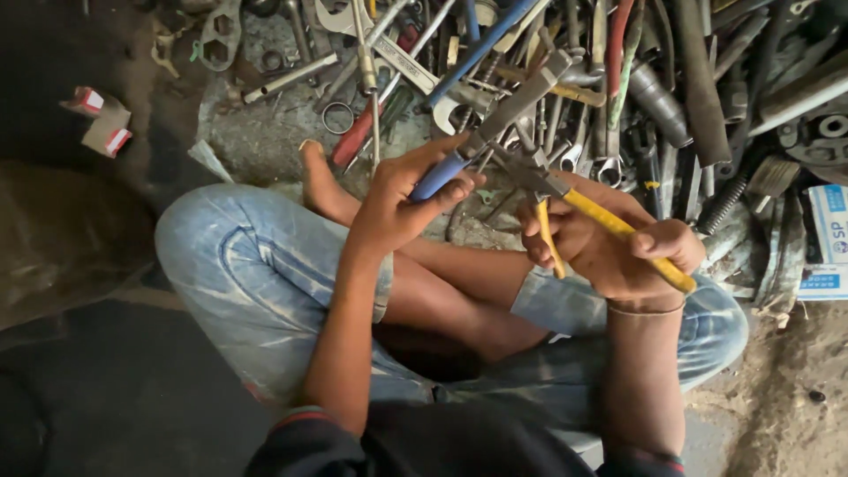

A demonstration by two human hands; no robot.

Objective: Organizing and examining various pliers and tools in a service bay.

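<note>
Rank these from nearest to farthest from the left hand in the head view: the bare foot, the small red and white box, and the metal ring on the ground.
From the left hand:
1. Bare foot, just left of it.
2. Metal ring, above the foot, by the tool pile.
3. Small red and white box, far left on the dark ground.

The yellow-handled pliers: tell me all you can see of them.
The yellow-handled pliers have two yellow sleeved handles and a dull grey metal head. The right hand grips them, handles spread apart, one slanting down to the right past the wrist, the other pointing down. The head meets the blue-handled tool held by the left hand.
</note>
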